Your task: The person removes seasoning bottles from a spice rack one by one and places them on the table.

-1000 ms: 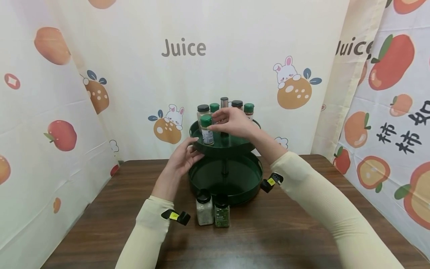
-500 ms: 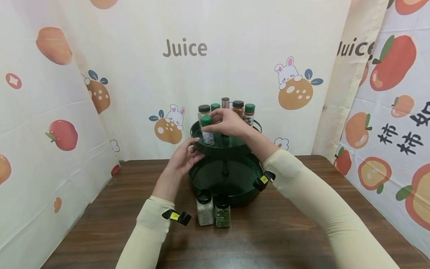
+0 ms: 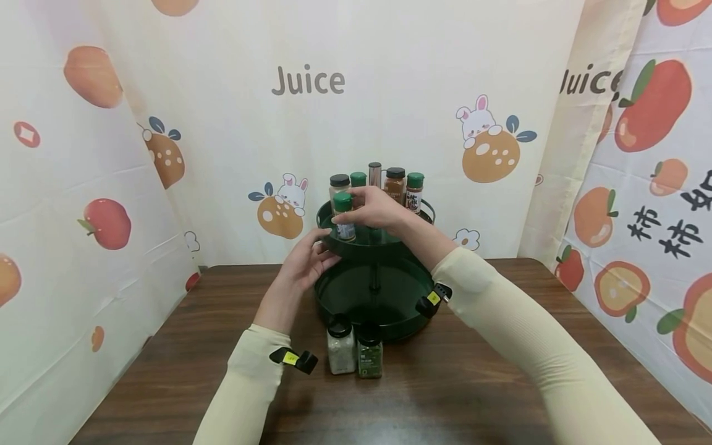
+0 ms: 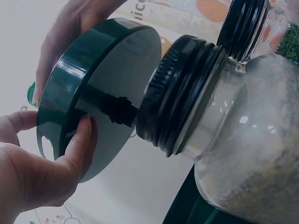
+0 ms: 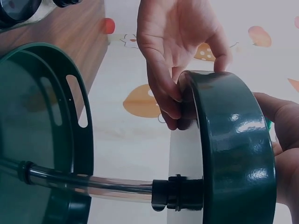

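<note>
My left hand (image 3: 303, 264) grips the left rim of a dark green two-tier rack's upper tray (image 3: 367, 250). Its thumb lies at the rim and its fingers reach under the tray, as the left wrist view also shows. At the front left of that tray stands a green-capped spice bottle (image 3: 346, 231). My right hand (image 3: 377, 210) holds this bottle from the right, thumb across its front below the cap and fingers behind. In the right wrist view the tray's side (image 5: 238, 140) hides the bottle almost wholly.
Behind the right hand, several spice bottles stand on the upper tray, including a brown jar (image 3: 395, 185) and a white-labelled bottle (image 3: 414, 196). Below is the lower tray (image 3: 389, 332). A pale-filled jar (image 3: 341, 355) and a green herb jar (image 3: 369, 361) stand before it on the wooden table (image 3: 445, 383).
My right hand has shifted left and slightly down, its thumb moving across the bottle's front. More of the rear bottles shows. The left hand keeps its place on the rim.
</note>
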A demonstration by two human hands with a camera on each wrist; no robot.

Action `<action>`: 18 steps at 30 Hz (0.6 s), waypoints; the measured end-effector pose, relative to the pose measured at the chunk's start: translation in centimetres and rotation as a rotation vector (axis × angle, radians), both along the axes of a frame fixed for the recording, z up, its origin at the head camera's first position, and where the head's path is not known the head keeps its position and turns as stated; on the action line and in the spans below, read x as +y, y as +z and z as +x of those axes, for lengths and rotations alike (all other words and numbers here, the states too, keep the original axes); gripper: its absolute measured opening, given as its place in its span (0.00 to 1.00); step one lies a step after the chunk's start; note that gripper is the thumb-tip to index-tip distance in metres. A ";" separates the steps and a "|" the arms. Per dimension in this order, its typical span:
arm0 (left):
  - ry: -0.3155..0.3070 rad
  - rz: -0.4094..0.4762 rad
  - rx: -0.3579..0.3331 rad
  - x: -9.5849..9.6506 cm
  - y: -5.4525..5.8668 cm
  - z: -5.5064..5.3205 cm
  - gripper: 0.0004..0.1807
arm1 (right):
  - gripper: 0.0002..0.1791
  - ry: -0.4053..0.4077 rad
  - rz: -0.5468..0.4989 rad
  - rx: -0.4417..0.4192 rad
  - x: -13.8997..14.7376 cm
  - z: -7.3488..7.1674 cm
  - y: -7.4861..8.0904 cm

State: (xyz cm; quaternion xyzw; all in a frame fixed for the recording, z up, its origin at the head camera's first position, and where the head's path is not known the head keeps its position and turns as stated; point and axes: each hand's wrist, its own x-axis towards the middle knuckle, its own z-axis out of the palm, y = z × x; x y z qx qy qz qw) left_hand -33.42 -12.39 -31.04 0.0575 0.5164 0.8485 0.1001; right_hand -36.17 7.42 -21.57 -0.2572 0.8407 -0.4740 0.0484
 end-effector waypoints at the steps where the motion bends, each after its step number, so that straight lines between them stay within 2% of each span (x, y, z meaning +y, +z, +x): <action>1: 0.000 0.001 -0.002 0.0 0.0 0.0 0.33 | 0.36 0.000 -0.006 -0.009 0.0 0.0 0.0; 18: -0.005 0.002 -0.001 0.0 -0.1 -0.2 0.35 | 0.34 0.011 -0.036 -0.029 0.0 -0.1 0.0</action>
